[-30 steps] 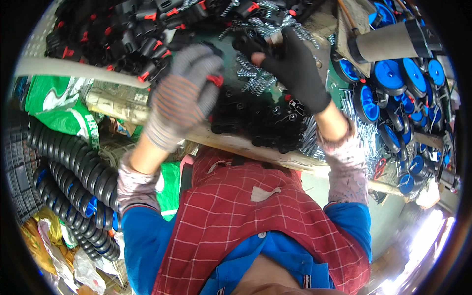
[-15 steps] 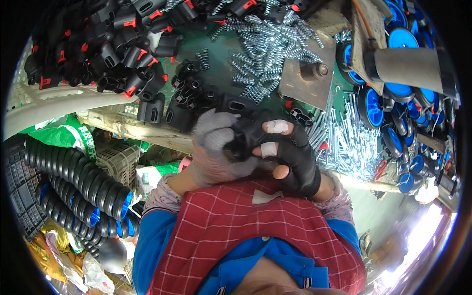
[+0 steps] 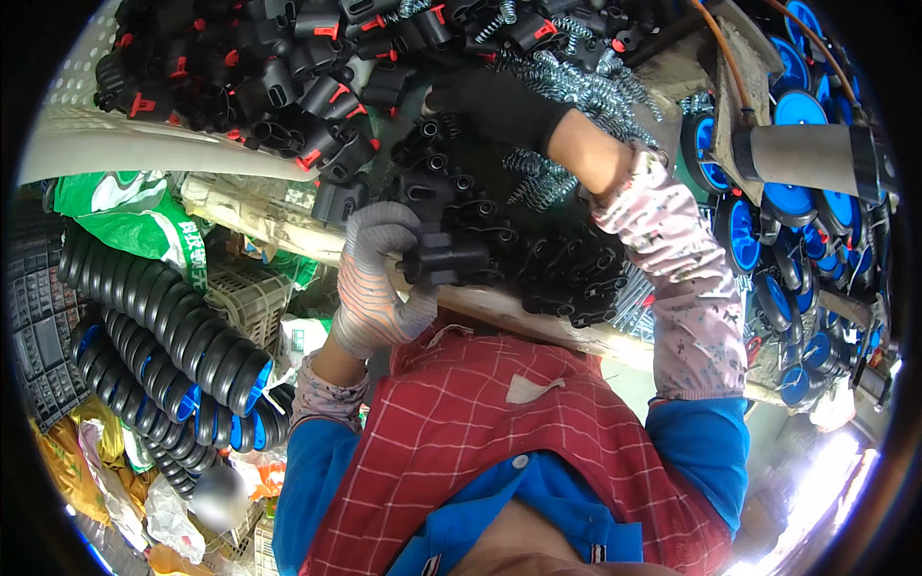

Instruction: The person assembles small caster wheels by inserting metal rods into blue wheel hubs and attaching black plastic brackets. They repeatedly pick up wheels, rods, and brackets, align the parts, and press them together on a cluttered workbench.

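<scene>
My left hand (image 3: pixel 376 278), in a grey glove with orange stripes, grips a black plastic fitting (image 3: pixel 449 259) above the table's near edge. My right hand (image 3: pixel 499 106), in a black glove, reaches across the table between the pile of black housings with red clips (image 3: pixel 327 96) and the heap of metal springs (image 3: pixel 547 178). Its fingers bend down by a loose spring (image 3: pixel 451 125); their tips are dark and partly hidden. Between the hands lie several black tubular parts (image 3: pixel 423 154). More black parts (image 3: pixel 567 274) sit along the front edge, right of the held fitting.
Long metal pins (image 3: pixel 629 293) lie right of the black parts, partly behind my right sleeve. Blue-hubbed wheels (image 3: pixel 740 235) crowd the right side. Rows of black wheels (image 3: pixel 173 307), a green sack (image 3: pixel 134 211) and a plastic crate (image 3: pixel 248 293) stand at the left below table height.
My hands were together around a black part in front of me. The right has let go and moved far across the table. The left has kept a black fitting and shifted slightly left.
</scene>
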`<state>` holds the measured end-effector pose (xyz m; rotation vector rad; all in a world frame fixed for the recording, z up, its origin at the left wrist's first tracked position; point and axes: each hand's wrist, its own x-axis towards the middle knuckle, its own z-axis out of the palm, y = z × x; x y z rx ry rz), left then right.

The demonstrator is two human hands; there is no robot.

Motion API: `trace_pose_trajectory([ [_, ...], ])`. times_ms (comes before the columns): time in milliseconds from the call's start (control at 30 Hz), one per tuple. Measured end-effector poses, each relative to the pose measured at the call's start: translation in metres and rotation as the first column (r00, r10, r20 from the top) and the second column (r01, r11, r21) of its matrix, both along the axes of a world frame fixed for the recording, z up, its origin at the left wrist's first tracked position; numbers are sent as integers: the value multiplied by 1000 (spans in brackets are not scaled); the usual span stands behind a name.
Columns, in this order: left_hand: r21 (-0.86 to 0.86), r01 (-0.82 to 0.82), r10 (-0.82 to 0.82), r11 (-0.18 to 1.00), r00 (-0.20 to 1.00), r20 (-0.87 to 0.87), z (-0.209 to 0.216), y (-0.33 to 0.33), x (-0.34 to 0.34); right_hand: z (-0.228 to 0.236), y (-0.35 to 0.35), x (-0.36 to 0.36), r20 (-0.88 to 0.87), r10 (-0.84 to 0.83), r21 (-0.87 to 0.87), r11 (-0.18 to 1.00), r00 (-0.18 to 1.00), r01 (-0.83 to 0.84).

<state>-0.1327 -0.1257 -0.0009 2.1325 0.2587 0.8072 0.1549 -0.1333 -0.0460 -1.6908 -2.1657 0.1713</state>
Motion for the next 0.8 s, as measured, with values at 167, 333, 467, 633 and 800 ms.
trace_pose_trajectory([
  [167, 143, 80, -80, 986, 997, -5, 21, -5, 6, -3, -17, 13, 168, 56, 11, 998, 984, -59],
  [333, 274, 146, -128, 951, 988, -82, 45, -10, 40, 29, -69, 1, -44, -181, 47, 982, 983, 183],
  [467, 385, 285, -261, 878, 959, -115, 53, -16, 93, 67, -172, 4, -521, -449, -46, 864, 726, 501],
  [633, 510, 549, -376, 662, 832, -408, 34, -45, 172, 63, -274, -4, -893, -399, -150, 697, 206, 701],
  [800, 398, 580, -289, 711, 756, -587, 7, -72, 200, 35, -306, 1, -953, -299, -164, 644, 48, 747],
])
